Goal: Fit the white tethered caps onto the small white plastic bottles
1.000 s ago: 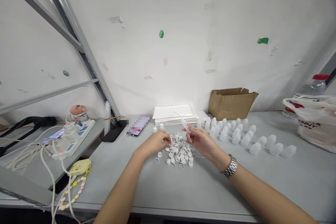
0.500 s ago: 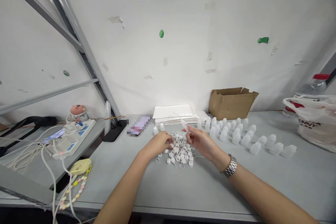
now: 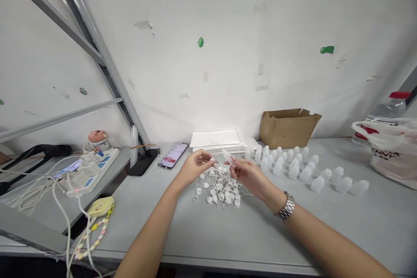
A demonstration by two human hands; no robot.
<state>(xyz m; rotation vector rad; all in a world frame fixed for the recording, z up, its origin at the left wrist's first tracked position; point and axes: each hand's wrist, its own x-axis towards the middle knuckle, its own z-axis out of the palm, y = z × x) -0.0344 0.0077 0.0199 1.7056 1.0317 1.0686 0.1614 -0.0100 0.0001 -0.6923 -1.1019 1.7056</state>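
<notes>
My left hand is closed in a pinch on a small white cap, held just above the pile. My right hand grips a small translucent squeeze bottle, tilted with its narrow end up and to the left. Cap and bottle are close together but apart. Below both hands lies a loose heap of white caps with thin straps and rings. To the right, several translucent bottles stand in slanting rows on the grey table.
Behind the hands lie stacked white sheets and an open cardboard box. At far right are a plastic bag and a large bottle. On the left are a phone, a power strip, cables and a yellow case.
My left hand has risen out of the heap with a cap between its fingertips, turning toward the bottle. My right hand keeps its hold on the bottle, almost still.
</notes>
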